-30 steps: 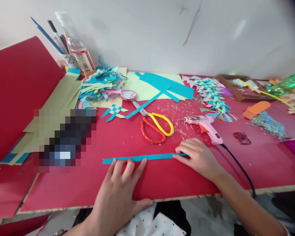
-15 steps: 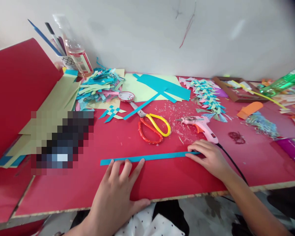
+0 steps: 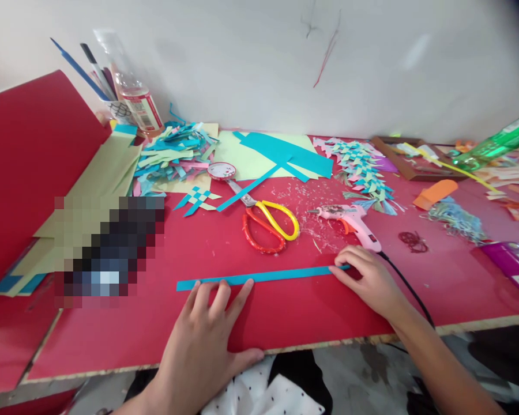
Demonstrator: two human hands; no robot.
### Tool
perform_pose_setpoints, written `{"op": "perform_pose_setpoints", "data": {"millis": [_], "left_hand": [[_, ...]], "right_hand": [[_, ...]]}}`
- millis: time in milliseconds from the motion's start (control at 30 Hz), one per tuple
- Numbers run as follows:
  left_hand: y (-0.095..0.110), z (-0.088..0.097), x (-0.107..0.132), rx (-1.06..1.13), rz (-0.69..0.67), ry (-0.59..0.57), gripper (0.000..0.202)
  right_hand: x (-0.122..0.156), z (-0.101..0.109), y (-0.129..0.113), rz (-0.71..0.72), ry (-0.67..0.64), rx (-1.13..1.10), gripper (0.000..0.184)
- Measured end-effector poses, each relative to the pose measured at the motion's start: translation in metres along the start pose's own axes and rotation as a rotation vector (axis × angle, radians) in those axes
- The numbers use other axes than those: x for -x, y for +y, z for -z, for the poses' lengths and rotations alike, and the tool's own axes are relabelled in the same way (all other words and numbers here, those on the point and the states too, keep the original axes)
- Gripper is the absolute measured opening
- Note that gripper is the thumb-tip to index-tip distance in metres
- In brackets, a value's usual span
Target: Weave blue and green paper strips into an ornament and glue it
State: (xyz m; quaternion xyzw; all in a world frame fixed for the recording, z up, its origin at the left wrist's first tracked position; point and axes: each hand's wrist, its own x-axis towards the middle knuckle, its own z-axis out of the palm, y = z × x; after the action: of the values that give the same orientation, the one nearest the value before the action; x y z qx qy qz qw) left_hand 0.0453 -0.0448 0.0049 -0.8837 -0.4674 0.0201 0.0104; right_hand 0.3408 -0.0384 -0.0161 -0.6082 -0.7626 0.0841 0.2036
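Observation:
A long blue paper strip (image 3: 268, 276) lies flat on the red table (image 3: 311, 311), running left to right. My left hand (image 3: 207, 334) rests flat on the table with its fingers spread, the fingertips pressing the strip's left part. My right hand (image 3: 365, 276) covers the strip's right end, fingers bent down onto it. Yellow and red scissors (image 3: 268, 225) lie just beyond the strip. A pink glue gun (image 3: 354, 222) lies beside my right hand, its black cord passing under my wrist.
Piles of cut blue, green and pink paper strips (image 3: 175, 153) and woven paper pieces (image 3: 363, 167) sit at the back. A plastic bottle (image 3: 134, 95) and a cup of pens stand at back left. Red card sheets (image 3: 30, 155) lean on the left. A green bottle (image 3: 499, 141) lies far right.
My right hand slid rightward along the blue strip to its right end. The left hand stayed pressing the strip's left part.

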Motion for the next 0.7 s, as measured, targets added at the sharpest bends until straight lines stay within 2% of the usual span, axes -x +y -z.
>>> {"op": "perform_pose_setpoints", "data": {"millis": [267,500,600,700], "left_hand": [[0.000,-0.002,0.001,0.002,-0.004,0.019,0.071],[0.000,-0.006,0.001,0.021,-0.004,0.031,0.072],[0.000,-0.008,0.001,0.024,-0.012,0.051,0.073],[0.001,-0.010,0.002,0.028,-0.013,0.071,0.073]], "right_hand": [[0.007,-0.010,-0.003,-0.138,0.166,0.092,0.014],[0.012,-0.016,-0.002,-0.289,0.278,0.074,0.010],[0.013,-0.016,-0.005,-0.308,0.257,0.043,0.019],[0.012,-0.015,-0.008,-0.273,0.217,0.037,0.012]]}}
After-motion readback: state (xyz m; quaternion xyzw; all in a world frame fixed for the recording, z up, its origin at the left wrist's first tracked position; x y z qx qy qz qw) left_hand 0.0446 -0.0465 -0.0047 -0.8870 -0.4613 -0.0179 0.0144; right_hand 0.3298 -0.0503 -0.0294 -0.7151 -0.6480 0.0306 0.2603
